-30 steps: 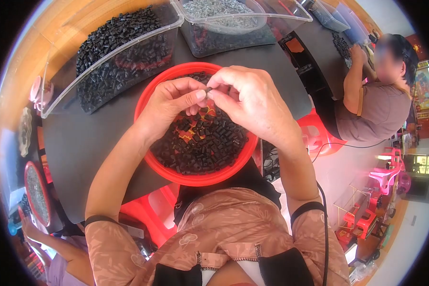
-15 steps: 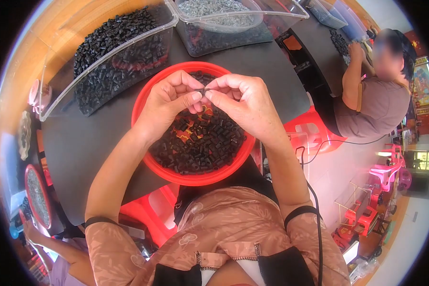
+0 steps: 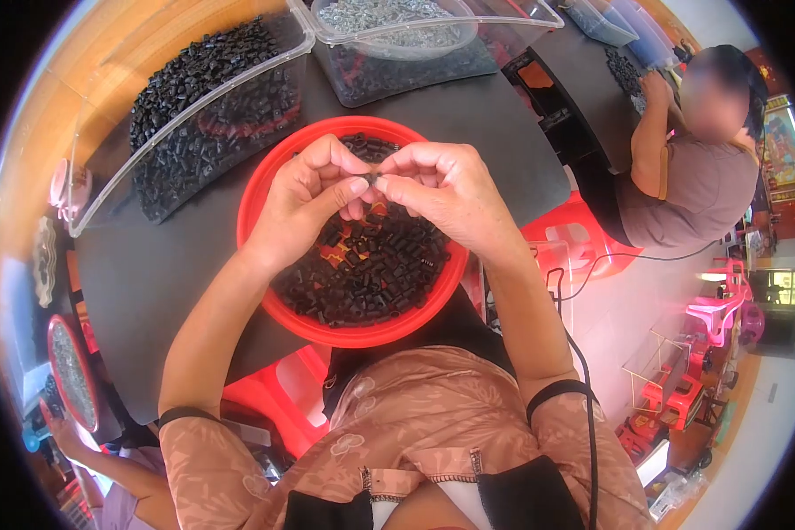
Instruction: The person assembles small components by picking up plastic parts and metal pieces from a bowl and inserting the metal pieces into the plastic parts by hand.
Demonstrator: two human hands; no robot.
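Note:
Above a red basin [image 3: 355, 336], both hands meet fingertip to fingertip. My left hand [image 3: 314, 190] pinches a small dark part [image 3: 370, 179] between thumb and index finger. From the other side, the thumb and index finger of my right hand [image 3: 446, 185] close on the same small part; fingertips cover most of it. Many small black plastic pieces [image 3: 384, 278] lie loose in the basin below, with a patterned red and yellow bottom showing between them.
A clear bin of black pieces [image 3: 203, 97] stands at back left. Beside it, another clear bin [image 3: 406, 84] carries a bowl of transparent pieces [image 3: 389, 18]. A co-worker [image 3: 689, 177] sits at right; another person's arm [image 3: 106, 464] shows at lower left. A black cable [image 3: 583, 371] hangs at right.
Both hands stay together over the basin, still pinching the small part, with slight finger movement. The whole view has shifted a little.

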